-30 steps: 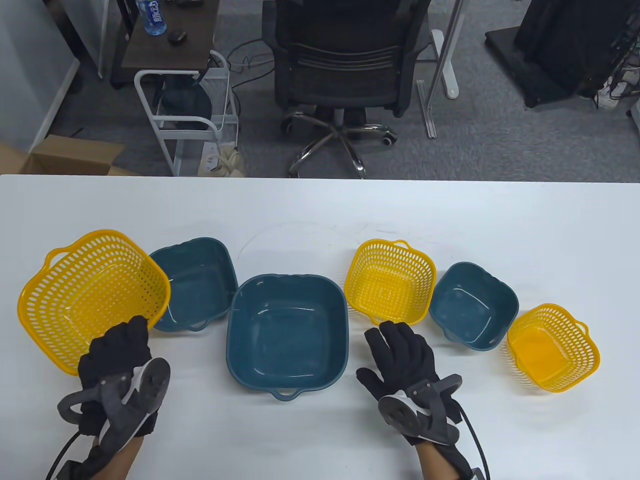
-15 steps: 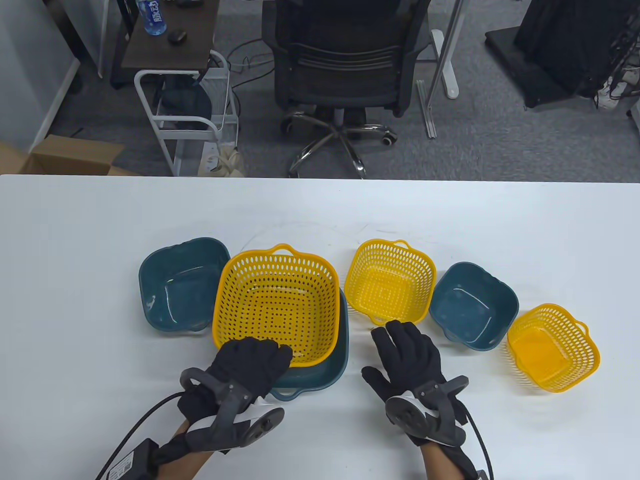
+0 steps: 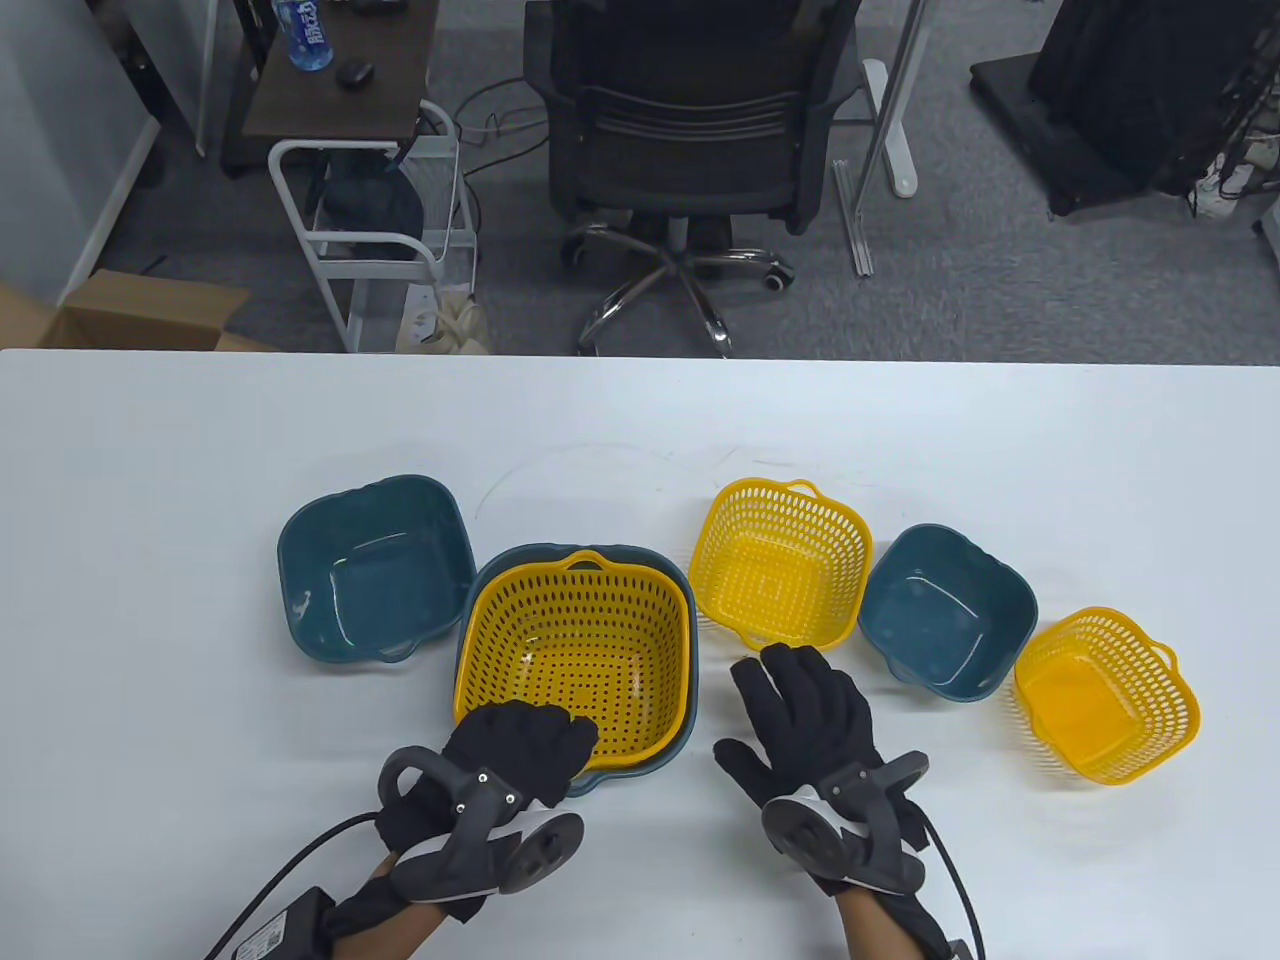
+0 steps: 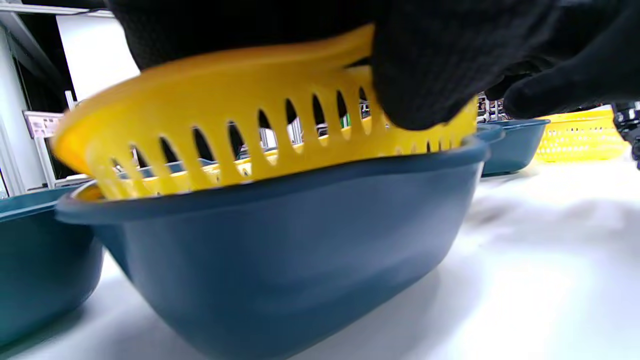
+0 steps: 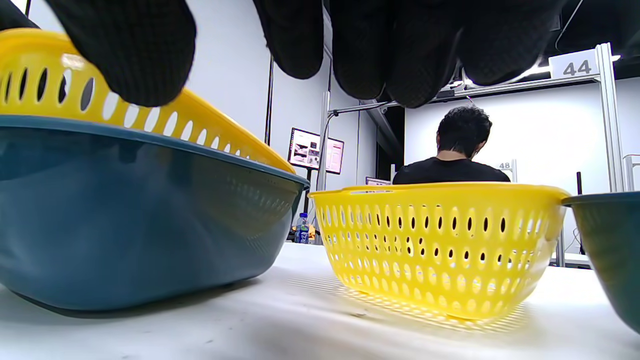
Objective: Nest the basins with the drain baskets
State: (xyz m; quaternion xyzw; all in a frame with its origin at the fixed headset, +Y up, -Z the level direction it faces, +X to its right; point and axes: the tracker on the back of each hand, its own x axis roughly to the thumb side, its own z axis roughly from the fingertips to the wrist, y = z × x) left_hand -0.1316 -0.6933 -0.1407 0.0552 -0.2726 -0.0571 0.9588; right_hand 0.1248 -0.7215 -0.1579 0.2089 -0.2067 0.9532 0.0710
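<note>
At lower centre, the left hand (image 3: 520, 745) has its grip clamped on the near rim of the large basket (image 3: 575, 655), tilted inside the large basin (image 4: 280, 270), not yet flat. The right hand (image 3: 800, 705) hovers, fingers apart, holding nothing. Two smaller baskets (image 3: 780, 562) and two smaller basins (image 3: 945, 610) remain unpaired on the tabletop (image 3: 640, 420).

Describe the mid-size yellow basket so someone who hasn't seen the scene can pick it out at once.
On the white table, look just right of the large blue basin that has a yellow basket inside. The mid-size yellow basket stands there alone, just beyond the right hand. Unlike the large one it sits in no basin, and it is bigger than the small yellow basket at far right.
</note>
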